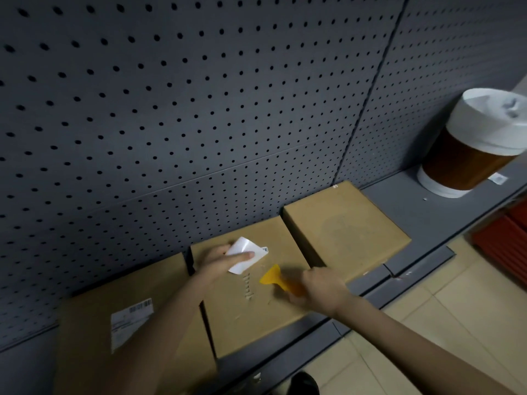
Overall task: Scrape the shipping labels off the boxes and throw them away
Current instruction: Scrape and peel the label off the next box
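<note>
Three cardboard boxes lie in a row on a low grey shelf. My left hand (225,262) pinches a white shipping label (247,254) that is peeled up and curled off the top of the middle box (251,306). Torn glue marks show on that box where the label sat. My right hand (320,289) grips the handle of a yellow plastic scraper (274,277), its blade resting on the middle box just right of the label. The left box (94,332) carries a flat white label (129,323). The right box (345,229) has a bare top.
A brown bin with a white liner (482,141) stands on the shelf at the far right. A dark pegboard wall (199,95) rises behind the boxes. Beige floor tiles (456,303) and a red object (504,238) lie to the right of the shelf edge.
</note>
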The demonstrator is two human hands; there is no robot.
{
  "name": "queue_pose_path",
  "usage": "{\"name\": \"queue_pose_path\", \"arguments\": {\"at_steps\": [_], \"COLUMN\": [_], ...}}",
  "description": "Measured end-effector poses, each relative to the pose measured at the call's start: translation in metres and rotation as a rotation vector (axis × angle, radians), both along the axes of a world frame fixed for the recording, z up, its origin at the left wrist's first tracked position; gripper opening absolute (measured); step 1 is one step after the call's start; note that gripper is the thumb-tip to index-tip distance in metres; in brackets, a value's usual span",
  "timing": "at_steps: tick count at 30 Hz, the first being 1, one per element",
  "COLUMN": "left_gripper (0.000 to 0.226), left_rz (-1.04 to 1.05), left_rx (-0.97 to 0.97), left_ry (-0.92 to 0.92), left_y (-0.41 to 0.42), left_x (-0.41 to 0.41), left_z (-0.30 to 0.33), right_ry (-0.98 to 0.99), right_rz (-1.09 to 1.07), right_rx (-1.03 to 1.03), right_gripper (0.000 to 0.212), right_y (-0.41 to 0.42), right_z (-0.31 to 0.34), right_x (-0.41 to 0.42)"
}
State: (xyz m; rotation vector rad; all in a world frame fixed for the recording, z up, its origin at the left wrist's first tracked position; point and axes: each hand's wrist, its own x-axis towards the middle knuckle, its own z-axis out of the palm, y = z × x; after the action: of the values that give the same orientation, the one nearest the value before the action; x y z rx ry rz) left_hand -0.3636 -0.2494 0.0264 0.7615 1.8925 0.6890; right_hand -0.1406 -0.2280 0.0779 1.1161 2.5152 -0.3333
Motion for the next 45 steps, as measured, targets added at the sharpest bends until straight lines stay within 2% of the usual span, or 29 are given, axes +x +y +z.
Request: {"name": "queue_pose_path", "arguments": {"at_steps": [2,5,8,14,20,25,30,36,40,43,45], "left_gripper": [0.041,0.051,0.05,0.054,0.043,0.046,0.065,0.057,0.049,0.062,0.058], "left_rz": [-0.034,0.112,0.182,0.189,0.199,0.216,0.235,0.271,0.294,0.305,0.308], "left_rx": [-0.022,0.014,0.03,-0.024,0.014,-0.02,-0.041,-0.035,-0.004,-0.021,-0.026], "left_ry": [0.086,0.074,0.071,0.098,0.023,0.041,0.012,0.01,0.005,0.016,0.028], "left_y": [0.0,0.001,0.001,0.004,0.007,0.011,0.014,0.011,0.013,0.013,0.012], "left_x": [0.006,0.004,0.001,-0.001,0.0,-0.002,-0.005,-0.004,-0.002,-0.002,-0.001], "left_z": [-0.004,-0.007,-0.006,-0.008,-0.008,-0.013,-0.011,-0.011,-0.01,-0.01,-0.012], "right_ry": [0.006,0.094,0.192,0.104,0.269,0.144,0.223,0.14,0.208,0.203,0.161], "right_rz": [0.02,0.057,0.096,0.089,0.073,0.028,0.092,0.116,0.132,0.123,0.118], "right_rx": [-0.008,0.008,-0.007,0.011,-0.033,-0.03,-0.021,0.006,0.013,0.028,0.022], "right_gripper": [0.04,0.044,0.043,0.038,0.037,0.041,0.039,0.044,0.036,0.037,0.039], "right_y": [0.003,0.005,0.007,0.019,0.019,0.029,0.028,0.037,0.031,0.031,0.034], "right_z": [-0.002,-0.013,-0.019,-0.021,-0.029,-0.03,-0.033,-0.031,-0.033,-0.032,-0.028], "right_x": [0.006,-0.007,-0.027,0.002,-0.033,-0.002,-0.034,-0.008,-0.034,-0.031,-0.017]}}
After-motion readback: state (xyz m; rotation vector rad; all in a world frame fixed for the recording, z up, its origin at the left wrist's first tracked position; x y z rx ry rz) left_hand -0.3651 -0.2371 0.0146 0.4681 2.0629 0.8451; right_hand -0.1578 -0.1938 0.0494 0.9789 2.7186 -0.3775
